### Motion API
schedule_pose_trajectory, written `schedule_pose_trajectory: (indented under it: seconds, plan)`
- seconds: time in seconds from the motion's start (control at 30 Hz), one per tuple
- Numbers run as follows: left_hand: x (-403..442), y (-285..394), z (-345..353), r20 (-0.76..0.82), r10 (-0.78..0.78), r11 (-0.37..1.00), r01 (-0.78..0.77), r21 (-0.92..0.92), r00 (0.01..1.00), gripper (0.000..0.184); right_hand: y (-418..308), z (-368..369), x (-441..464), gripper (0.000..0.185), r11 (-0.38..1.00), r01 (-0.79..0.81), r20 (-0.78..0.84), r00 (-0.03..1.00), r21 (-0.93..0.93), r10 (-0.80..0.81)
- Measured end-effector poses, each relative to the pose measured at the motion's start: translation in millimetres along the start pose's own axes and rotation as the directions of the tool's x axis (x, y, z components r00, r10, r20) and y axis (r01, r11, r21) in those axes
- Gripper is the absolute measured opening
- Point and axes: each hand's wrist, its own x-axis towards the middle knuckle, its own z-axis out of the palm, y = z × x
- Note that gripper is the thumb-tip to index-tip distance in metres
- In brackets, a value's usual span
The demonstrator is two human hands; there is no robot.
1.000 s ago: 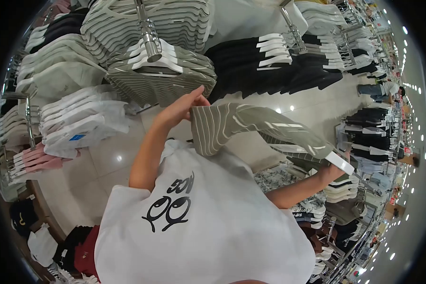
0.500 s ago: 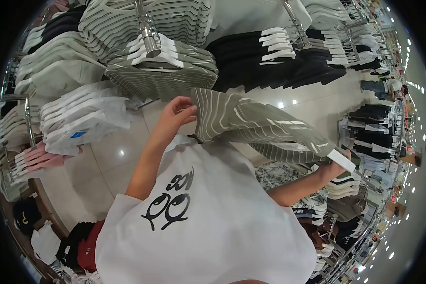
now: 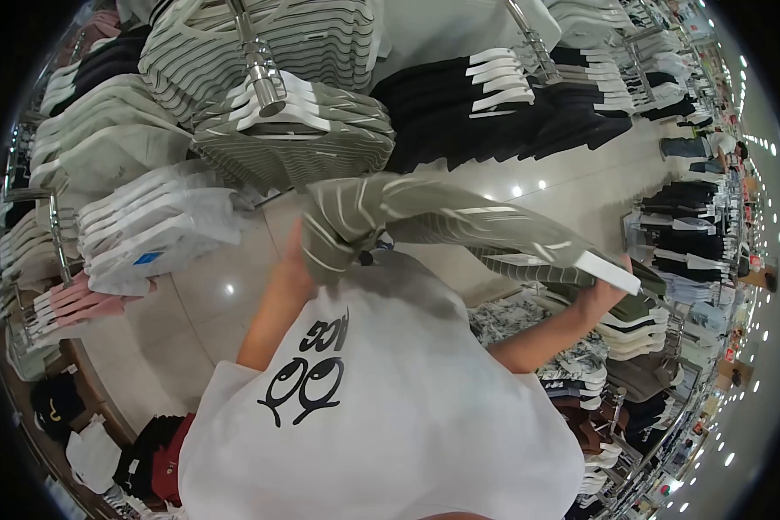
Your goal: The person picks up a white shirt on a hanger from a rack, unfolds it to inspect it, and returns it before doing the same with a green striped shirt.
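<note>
An olive-green T-shirt (image 3: 459, 208) with pale stripes stretches between my hands in the head view, above my white shirt front. At its left end the cloth is bunched over my left hand (image 3: 298, 264), whose fingers are hidden behind the fabric. My right hand (image 3: 611, 296) is closed at the other end, where a white hanger (image 3: 608, 272) shows partly out of the cloth. Part of the right fingers is hidden by the hanger. Just beyond the T-shirt hang similar striped olive shirts (image 3: 295, 147) on white hangers.
A chrome rail arm (image 3: 264, 78) juts toward me above the striped shirts. Black shirts (image 3: 451, 113) hang to its right, white ones (image 3: 156, 225) to its left. Patterned clothes (image 3: 529, 334) hang below my right forearm. Pale tiles (image 3: 186, 295) cover the floor.
My left hand has moved down and left, and the T-shirt's left end now folds over it. My right hand has shifted slightly left with the hanger end.
</note>
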Motion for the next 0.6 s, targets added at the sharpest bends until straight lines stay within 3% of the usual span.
schedule_pose_trajectory:
  seconds: [0.03, 0.13, 0.27, 0.33, 0.4, 0.47, 0.53, 0.57, 0.6]
  plan:
    - [2, -1, -4, -0.033, 0.021, 0.999, -0.020, 0.035, 0.999, 0.046, 14, -14, 0, 0.034, 0.999, -0.045, 0.149, 0.988, -0.026, 0.048]
    - [3, 18, 7, 0.008, 0.064, 0.976, -0.064, 0.207, 0.998, 0.047, -16, 21, -6, 0.024, 0.995, -0.084, 0.256, 0.962, -0.052, 0.095]
    - [3, 46, 27, 0.074, 0.095, 0.800, -0.120, 0.587, 0.993, 0.049, -25, 39, -10, 0.022, 0.978, -0.095, 0.276, 0.950, -0.188, 0.145]
    - [4, 55, 41, 0.128, 0.041, 0.482, -0.132, 0.866, 0.991, 0.050, -20, 40, -11, 0.021, 0.962, -0.095, 0.274, 0.947, -0.254, 0.166]
    - [6, 59, 66, 0.190, -0.048, 0.018, -0.189, 0.982, 0.981, 0.051, -15, 45, -12, 0.019, 0.932, -0.039, 0.440, 0.874, -0.361, 0.207]
    - [13, 48, 96, 0.302, -0.086, -0.291, -0.314, 0.904, 0.949, 0.052, -15, 66, -29, 0.018, 0.934, -0.073, 0.409, 0.885, -0.351, 0.223]
    - [25, 35, 123, 0.473, -0.078, -0.453, -0.454, 0.767, 0.877, 0.049, -22, 90, -42, 0.020, 0.949, -0.036, 0.441, 0.880, -0.313, 0.178]
    - [31, 26, 134, 0.622, -0.107, -0.593, -0.552, 0.586, 0.775, 0.045, -22, 94, -47, 0.020, 0.950, -0.037, 0.443, 0.878, -0.311, 0.179]
    - [36, 22, 139, 0.621, -0.104, -0.596, -0.548, 0.587, 0.777, 0.045, -20, 98, -52, 0.021, 0.946, -0.151, 0.424, 0.865, -0.286, 0.266]
